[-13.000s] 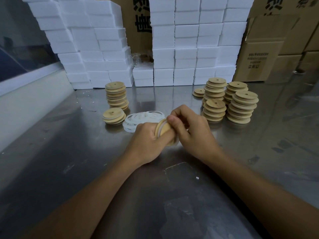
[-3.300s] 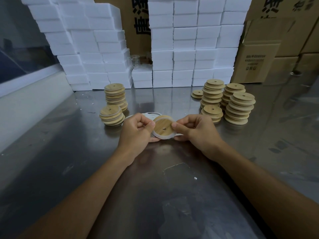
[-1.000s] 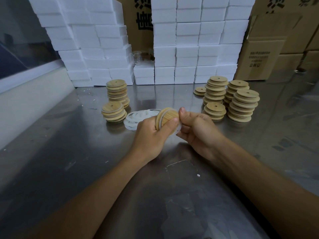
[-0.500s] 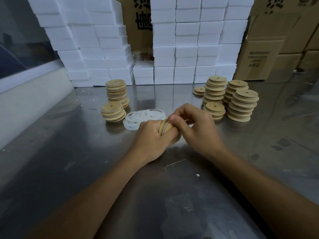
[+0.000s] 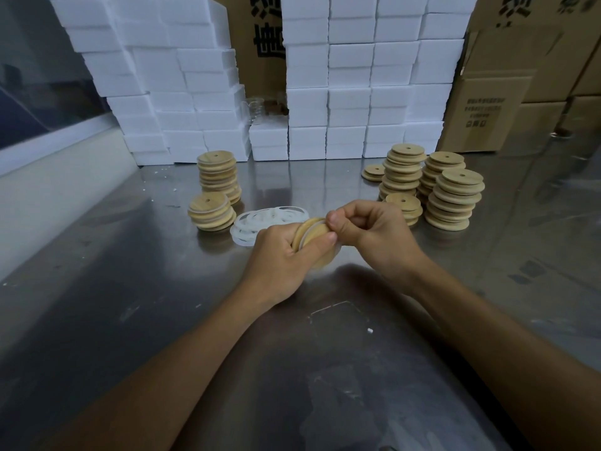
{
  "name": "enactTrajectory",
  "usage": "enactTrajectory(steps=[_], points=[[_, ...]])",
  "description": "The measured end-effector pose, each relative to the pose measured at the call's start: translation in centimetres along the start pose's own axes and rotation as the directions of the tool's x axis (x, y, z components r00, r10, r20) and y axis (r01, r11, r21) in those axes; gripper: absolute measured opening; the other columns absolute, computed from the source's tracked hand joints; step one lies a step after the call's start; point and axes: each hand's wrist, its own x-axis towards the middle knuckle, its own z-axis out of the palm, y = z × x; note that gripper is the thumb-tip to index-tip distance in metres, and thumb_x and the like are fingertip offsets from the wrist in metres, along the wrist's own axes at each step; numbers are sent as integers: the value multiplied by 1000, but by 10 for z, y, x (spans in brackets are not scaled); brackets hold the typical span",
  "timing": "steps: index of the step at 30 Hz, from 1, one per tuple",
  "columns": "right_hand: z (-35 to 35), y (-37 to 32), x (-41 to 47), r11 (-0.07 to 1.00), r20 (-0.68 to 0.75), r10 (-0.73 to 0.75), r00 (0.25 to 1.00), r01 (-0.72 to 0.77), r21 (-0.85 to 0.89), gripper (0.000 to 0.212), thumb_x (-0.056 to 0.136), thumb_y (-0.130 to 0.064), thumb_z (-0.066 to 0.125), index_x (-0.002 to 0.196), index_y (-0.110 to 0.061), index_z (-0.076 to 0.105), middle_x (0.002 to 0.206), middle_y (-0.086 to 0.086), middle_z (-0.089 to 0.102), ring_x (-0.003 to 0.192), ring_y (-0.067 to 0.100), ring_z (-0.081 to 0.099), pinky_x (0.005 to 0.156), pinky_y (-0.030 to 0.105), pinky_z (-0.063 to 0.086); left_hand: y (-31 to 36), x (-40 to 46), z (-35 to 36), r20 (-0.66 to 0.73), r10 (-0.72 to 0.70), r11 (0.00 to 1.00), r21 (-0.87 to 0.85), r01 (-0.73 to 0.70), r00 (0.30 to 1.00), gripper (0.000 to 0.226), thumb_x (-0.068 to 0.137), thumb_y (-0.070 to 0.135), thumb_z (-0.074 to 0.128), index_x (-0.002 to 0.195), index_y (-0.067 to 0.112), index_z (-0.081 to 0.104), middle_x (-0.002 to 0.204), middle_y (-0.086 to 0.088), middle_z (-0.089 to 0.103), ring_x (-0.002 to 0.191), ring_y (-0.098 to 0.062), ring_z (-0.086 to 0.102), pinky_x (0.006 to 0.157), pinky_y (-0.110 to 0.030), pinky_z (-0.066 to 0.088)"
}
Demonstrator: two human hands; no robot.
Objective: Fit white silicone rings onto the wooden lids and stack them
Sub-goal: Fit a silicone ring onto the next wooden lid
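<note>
Head view: left grip (image 5: pixel 279 255) clasping wooden lid (image 5: pixel 313 242); right grip (image 5: pixel 367 229) pinching white ring (image 5: pixel 335 247) at its rim; ringed stacks (image 5: pixel 213 187) left; bare stacks (image 5: pixel 453 200) and loose rings (image 5: pixel 260 221) waiting.

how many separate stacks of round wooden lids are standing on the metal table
7 stacks of round wooden lids: two left of the white silicone rings, a tall and a short; five at right, low pair, tall, back, front short, rightmost. Others may be hidden.

Ringed lid stacks (image 5: pixel 214 190) left, loose rings (image 5: pixel 260 222) centre, bare lids (image 5: pixel 432 193) right
</note>
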Motion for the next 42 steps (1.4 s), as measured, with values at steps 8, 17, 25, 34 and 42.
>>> enactTrajectory(steps=[8,17,25,34,42], points=[[0,-1,1,1000,-28,28,999,-28,3,20,92,-7,62,91,13,66,87,37,68,75,32,62,79,52,56,0,0,2,9,-42,994,-96,42,999,47,84,45,65,85,-2,72,83,-23,70,81,-39,65,73,-53,52],[4,6,-1,980,27,103,994,-106,168,12,93,-11,61,85,-3,67,69,5,72,67,14,70,65,27,59,0,1,0,-46,-34,992,-125,28,998,50,82,49,66,82,-1,71,74,-20,68,70,-34,63,66,-46,53],[5,1,-6,744,117,-386,915,383,-547,15,93,-25,61,90,-12,68,80,-1,71,74,16,67,69,39,55,0,-2,0,107,-128,991,-34,132,986,27,74,34,73,68,9,66,60,-5,64,55,-10,58,54,-31,49],[6,-1,-1,993,-9,-11,1000,10,-116,22,91,-16,66,88,5,70,80,18,73,72,28,68,72,43,57,4,-3,0,90,-131,990,-33,135,987,25,78,37,70,73,12,71,70,-7,70,69,-22,68,66,-42,55],[-2,0,0,994,61,92,994,-95,52,21,87,-16,67,89,4,70,78,15,73,70,20,67,68,29,58,6,-3,-1,104,-143,986,-75,151,984,16,88,22,71,80,9,74,66,-6,69,43,2,54,43,-8,37]])
